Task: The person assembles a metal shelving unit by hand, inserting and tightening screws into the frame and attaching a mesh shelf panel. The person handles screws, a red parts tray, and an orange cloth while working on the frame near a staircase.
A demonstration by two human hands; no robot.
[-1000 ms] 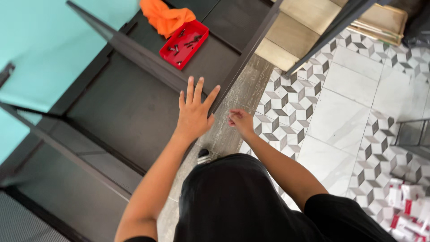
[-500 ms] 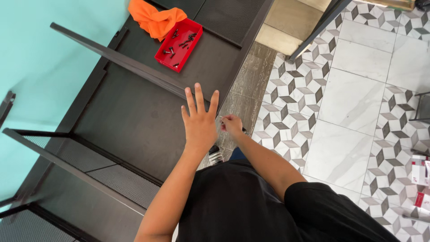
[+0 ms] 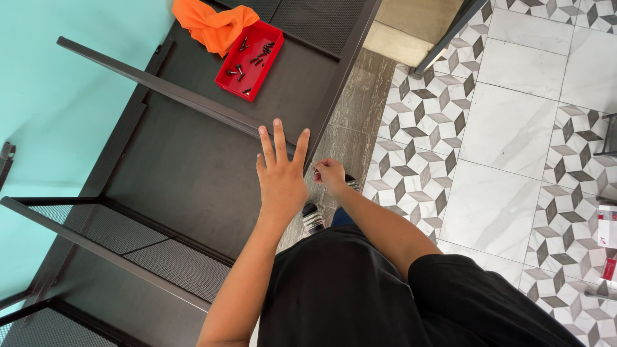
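over the dark metal mesh shelving unit lying on its side, left hand hovers spread and empty, right hand pinches something tiny, screws still waiting in the red plastic tray, assembly looks partway.

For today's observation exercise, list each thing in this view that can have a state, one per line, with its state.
left hand: open, fingers spread, above the edge of the dark metal rack
right hand: fingers curled; what it pinches is too small to tell
dark metal rack: lying on its side
red tray: uncovered, with dark screws loose inside
orange cloth: crumpled beside the tray
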